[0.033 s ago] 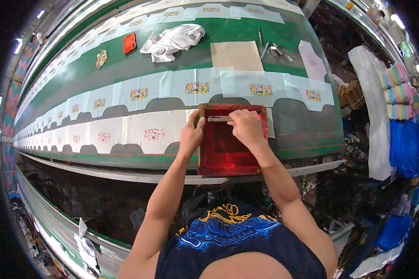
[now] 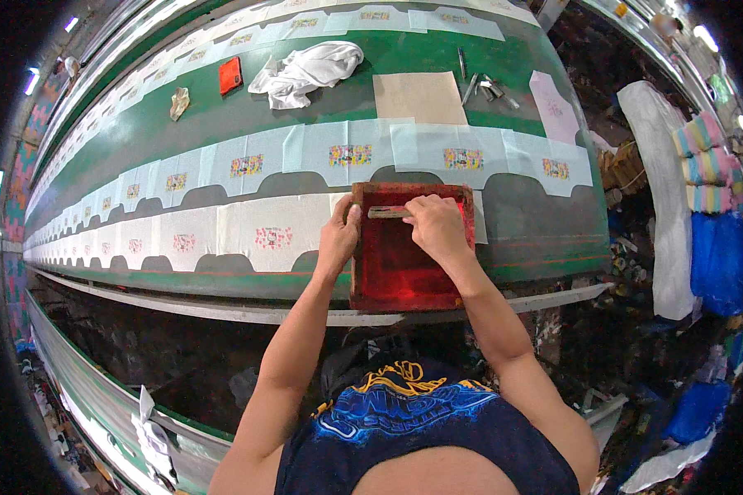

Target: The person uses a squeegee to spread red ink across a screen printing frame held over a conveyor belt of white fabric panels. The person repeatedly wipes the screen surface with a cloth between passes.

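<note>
A wooden-framed printing screen [image 2: 413, 272] with red mesh lies over the near row of white fabric pieces [image 2: 260, 219], by the table's near edge. My left hand [image 2: 338, 237] grips the left side of its frame, thumb on top. Inside the frame, near the far side, my right hand [image 2: 437, 227] is closed around a squeegee [image 2: 385, 212] with a narrow pale edge. Its right part is hidden under my fingers. Left of the screen, the white pieces carry small pink and red prints [image 2: 273, 238].
Beyond the screen runs a row of light blue fabric pieces [image 2: 351, 155] with colourful prints. Farther back on the green table [image 2: 338, 91] are a white cloth [image 2: 309, 73], a red phone-like object [image 2: 230, 75], a brown sheet [image 2: 419, 97] and several small bottles or tubes [image 2: 491, 89]. Blue bags [image 2: 718, 260] stand at right.
The squeegee's visible edge looks slightly darker and a little differently tilted in my right hand. My left hand and the screen are practically where they were.
</note>
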`<state>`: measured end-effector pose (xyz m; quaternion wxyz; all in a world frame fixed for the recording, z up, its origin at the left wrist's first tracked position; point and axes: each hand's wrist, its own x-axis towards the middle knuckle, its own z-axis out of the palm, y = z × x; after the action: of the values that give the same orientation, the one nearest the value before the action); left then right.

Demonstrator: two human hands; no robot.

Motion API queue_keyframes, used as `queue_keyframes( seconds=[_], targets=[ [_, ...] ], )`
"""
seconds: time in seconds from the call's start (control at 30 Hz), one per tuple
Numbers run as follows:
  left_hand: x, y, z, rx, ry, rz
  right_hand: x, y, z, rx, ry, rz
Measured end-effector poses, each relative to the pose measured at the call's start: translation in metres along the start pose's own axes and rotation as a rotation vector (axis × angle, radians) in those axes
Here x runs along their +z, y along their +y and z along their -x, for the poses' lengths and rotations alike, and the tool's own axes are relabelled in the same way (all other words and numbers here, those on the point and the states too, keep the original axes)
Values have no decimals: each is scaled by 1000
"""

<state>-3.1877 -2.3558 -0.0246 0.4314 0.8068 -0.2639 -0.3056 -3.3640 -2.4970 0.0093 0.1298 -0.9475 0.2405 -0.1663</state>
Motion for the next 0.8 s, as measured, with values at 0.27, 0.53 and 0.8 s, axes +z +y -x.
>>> queue_keyframes(
  seconds=[0.27, 0.53, 0.8],
  targets=[
    [5, -5, 0, -18, 16, 21, -10, -38, 87, -183, -68, -27],
    [5, 2, 3, 46, 40, -94, -40, -23, 77, -83, -70, -53],
    [9, 1, 0, 72, 44, -128, -21, 37, 10, 26, 31, 12]
  ],
)
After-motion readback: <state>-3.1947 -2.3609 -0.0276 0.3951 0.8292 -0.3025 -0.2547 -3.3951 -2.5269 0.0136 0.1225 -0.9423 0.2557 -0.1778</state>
